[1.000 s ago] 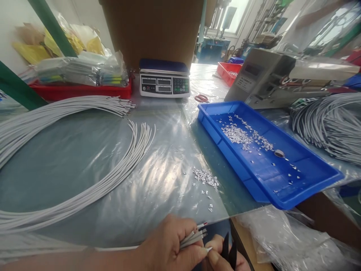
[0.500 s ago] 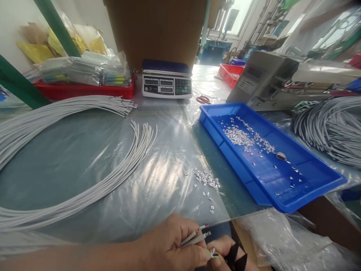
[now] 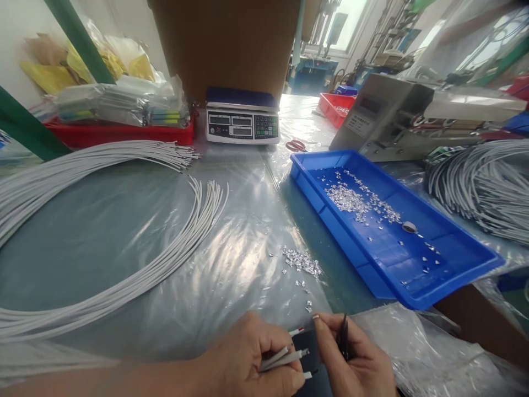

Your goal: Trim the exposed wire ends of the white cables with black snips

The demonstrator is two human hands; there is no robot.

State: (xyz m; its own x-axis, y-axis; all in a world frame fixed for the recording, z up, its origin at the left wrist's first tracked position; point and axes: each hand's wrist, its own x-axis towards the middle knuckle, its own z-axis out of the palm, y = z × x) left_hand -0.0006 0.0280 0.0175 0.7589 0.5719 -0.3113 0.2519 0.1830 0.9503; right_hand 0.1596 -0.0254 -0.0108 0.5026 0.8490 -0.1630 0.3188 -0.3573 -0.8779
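Observation:
My left hand [image 3: 258,358] is closed around several white cables [image 3: 283,359], whose stripped ends stick out to the right past the thumb. One end shows a red wire tip, another a dark one. Just right of them, my right hand [image 3: 357,358] has a dark, pointed hand tool [image 3: 344,337] tucked between its fingers. Its thumb and index tips meet; whether something small is pinched there I cannot make out. Beyond the hands, a little heap of shiny metal pieces [image 3: 302,261] lies on the plastic-covered table [image 3: 248,242].
A blue tray [image 3: 343,234] with more metal pieces stands at the right. White cable bundles [image 3: 165,270] curve across the left side. At the back are a scale [image 3: 242,124], red-handled scissors [image 3: 296,145] and a red tray [image 3: 124,134]. A grey machine [image 3: 378,113] stands behind the blue tray.
My right hand has moved away from the cable ends, up and to the right, bringing its fingertips apart from my left hand. The left hand still grips the cables in nearly the same place.

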